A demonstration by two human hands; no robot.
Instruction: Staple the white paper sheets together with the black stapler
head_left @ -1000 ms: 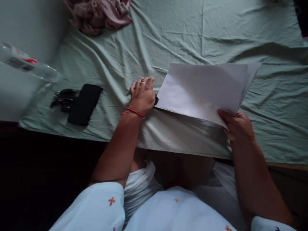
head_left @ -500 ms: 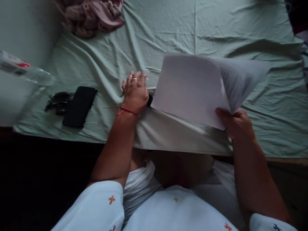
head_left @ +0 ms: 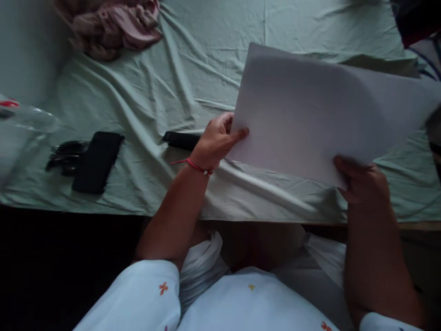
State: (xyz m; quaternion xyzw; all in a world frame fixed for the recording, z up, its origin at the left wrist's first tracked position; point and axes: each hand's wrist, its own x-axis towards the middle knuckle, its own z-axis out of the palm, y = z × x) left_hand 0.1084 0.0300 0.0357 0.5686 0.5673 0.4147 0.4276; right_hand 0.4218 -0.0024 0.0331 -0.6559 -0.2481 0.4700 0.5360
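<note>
White paper sheets (head_left: 292, 110) are held up over the cloth-covered surface, their right part curving away. My left hand (head_left: 220, 140) grips their left edge, thumb on top and fingers behind. At the lower right edge, my right hand (head_left: 365, 181) pinches the paper, thumb in front. A black elongated object (head_left: 181, 139) lies on the cloth beside my left hand, its right end hidden by that hand.
A black phone (head_left: 98, 162) lies at the left beside dark sunglasses (head_left: 65, 156). A clear plastic bottle (head_left: 31, 117) is at the far left. Crumpled pink fabric (head_left: 117, 27) sits at the back left of the green cloth (head_left: 213, 59).
My left hand has risen off the cloth and taken hold of the paper's left edge, uncovering the black elongated object. The paper and my right hand have moved right.
</note>
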